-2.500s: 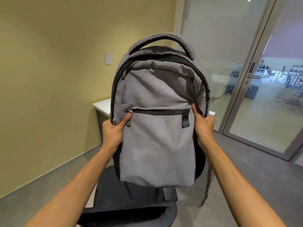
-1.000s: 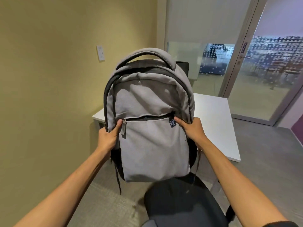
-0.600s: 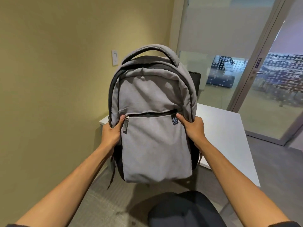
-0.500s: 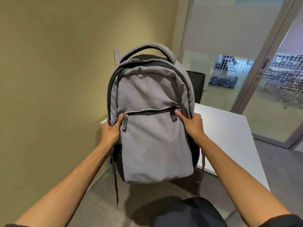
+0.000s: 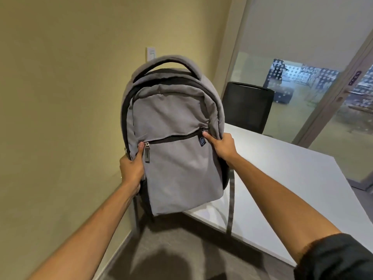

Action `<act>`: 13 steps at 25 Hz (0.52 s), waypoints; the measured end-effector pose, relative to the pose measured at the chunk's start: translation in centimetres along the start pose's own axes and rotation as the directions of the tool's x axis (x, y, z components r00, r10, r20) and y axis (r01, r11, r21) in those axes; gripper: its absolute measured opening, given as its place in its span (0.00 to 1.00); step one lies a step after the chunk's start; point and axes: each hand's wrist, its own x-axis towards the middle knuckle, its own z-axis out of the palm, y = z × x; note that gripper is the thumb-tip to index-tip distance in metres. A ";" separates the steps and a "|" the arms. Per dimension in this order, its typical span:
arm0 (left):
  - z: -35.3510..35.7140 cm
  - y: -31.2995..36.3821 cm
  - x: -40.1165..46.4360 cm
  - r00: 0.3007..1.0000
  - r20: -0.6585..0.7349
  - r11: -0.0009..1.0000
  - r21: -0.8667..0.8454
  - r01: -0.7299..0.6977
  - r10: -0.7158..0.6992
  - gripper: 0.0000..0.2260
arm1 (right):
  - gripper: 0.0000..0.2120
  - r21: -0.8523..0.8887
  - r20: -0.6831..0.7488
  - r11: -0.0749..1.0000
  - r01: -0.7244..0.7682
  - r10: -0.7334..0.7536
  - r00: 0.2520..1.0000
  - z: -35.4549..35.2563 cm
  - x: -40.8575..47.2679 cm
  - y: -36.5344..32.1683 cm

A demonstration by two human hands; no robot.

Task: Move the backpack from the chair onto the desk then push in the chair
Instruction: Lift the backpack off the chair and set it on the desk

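Observation:
A grey backpack [image 5: 177, 158] with black trim hangs upright in the air, tilted slightly left, over the near left corner of the white desk [image 5: 282, 178]. My left hand [image 5: 131, 166] grips its left side by the front pocket zip. My right hand [image 5: 222, 146] grips its right side near the small dark logo tag. A grey strap [image 5: 231, 203] dangles from it across the desk's front edge. The chair the backpack came from is out of view.
A second black chair [image 5: 248, 108] stands behind the desk's far side. A yellow wall [image 5: 60, 98] with a light switch [image 5: 151, 54] runs on the left. Frosted glass panels and a glass door [image 5: 343, 118] close the right. Grey carpet [image 5: 181, 249] lies below.
The backpack has been carried forward and right, from above the chair seat to the desk's corner. The dark seat has dropped out of view at the bottom.

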 end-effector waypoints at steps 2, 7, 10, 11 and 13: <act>0.2 -1.4 4.1 1.000 -0.022 1.000 0.004 0.017 -0.017 0.11 | 0.24 -0.042 0.025 0.999 0.000 0.001 1.000 3.4 4.1 0.1; 1.3 -4.5 11.8 0.992 -0.096 0.996 0.029 0.083 -0.080 0.11 | 0.34 -0.123 0.093 0.990 -0.076 0.087 0.992 10.4 13.0 0.9; 2.0 -6.9 14.7 0.977 -0.162 0.989 0.040 0.144 -0.136 0.14 | 0.26 -0.188 0.115 0.981 -0.048 0.071 0.991 14.0 17.3 2.2; 1.9 -7.7 15.4 0.969 -0.192 0.986 0.030 0.162 -0.153 0.16 | 0.26 -0.217 0.140 0.975 -0.037 0.069 0.988 15.2 18.4 2.4; 1.9 -8.6 16.5 0.957 -0.222 0.982 -0.008 0.188 -0.185 0.17 | 0.29 -0.260 0.169 0.965 -0.044 0.091 0.981 17.3 20.4 2.6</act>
